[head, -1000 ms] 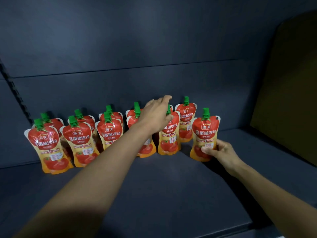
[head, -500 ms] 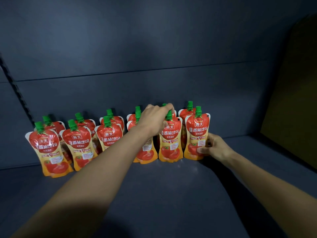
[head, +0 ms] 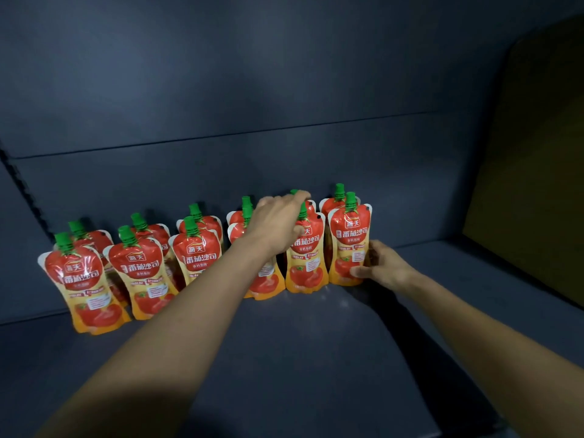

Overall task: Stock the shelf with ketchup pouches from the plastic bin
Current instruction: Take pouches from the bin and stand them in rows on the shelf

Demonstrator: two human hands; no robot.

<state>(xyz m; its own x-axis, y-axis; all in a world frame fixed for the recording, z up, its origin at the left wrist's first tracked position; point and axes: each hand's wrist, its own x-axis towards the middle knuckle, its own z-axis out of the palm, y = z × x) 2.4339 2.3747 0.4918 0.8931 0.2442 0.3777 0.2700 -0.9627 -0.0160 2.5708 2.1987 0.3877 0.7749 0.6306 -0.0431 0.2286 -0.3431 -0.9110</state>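
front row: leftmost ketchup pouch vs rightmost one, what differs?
Pose: the leftmost pouch leans, cap tipped to the left; the rightmost pouch stands nearly upright.
Contact: the right hand grips the rightmost pouch at its lower right edge; nothing touches the leftmost pouch.
Shared: same red and yellow print, green cap, both standing on the shelf with another pouch behind.

A brown board [head: 537,137] stands right, a notched upright [head: 23,191] left.
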